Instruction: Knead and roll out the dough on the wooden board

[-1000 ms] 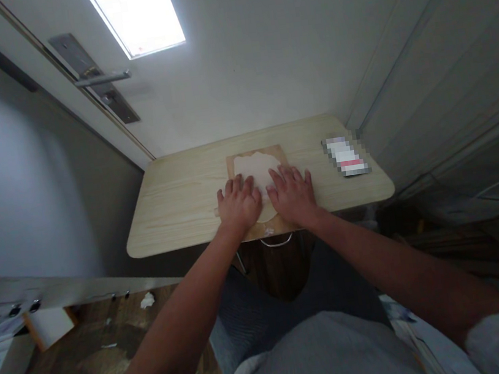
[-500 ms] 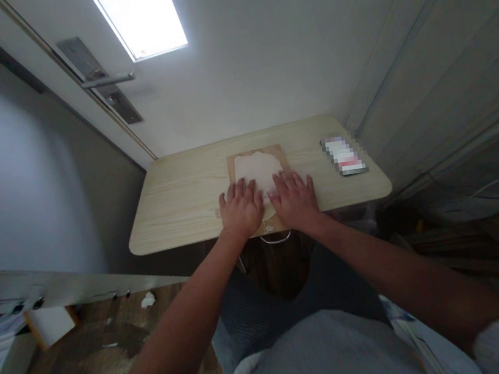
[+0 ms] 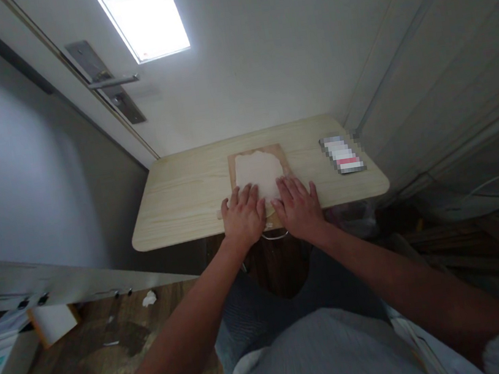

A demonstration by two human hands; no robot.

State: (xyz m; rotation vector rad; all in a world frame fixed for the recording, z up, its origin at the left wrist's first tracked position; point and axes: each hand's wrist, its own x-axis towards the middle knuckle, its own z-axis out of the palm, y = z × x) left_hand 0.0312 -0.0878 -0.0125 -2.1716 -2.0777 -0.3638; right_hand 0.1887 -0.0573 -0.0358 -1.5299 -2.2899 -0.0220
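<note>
A pale, flat sheet of dough (image 3: 258, 167) with an uneven edge lies on a small wooden board (image 3: 232, 163). My left hand (image 3: 244, 212) rests palm down over the near left part of the dough, fingers stretched out. Beside it, my right hand (image 3: 298, 205) lies the same way over the near right part, with the two thumbs close together. The end of a thin, light wooden rod, like a rolling pin (image 3: 219, 214), sticks out left of my left hand. The rest of that rod is hidden under my hands.
The board lies on a small light-wood table (image 3: 176, 197) with rounded corners. A phone (image 3: 342, 154), its screen blurred out, lies at the table's right. Behind stands a white door with a metal handle (image 3: 114, 81). Crumpled white paper (image 3: 149, 298) lies on the floor at left.
Both hands have slid slightly toward me, so a little more of the dough shows beyond my fingertips. The view has shifted slightly. The phone stays put on the table.
</note>
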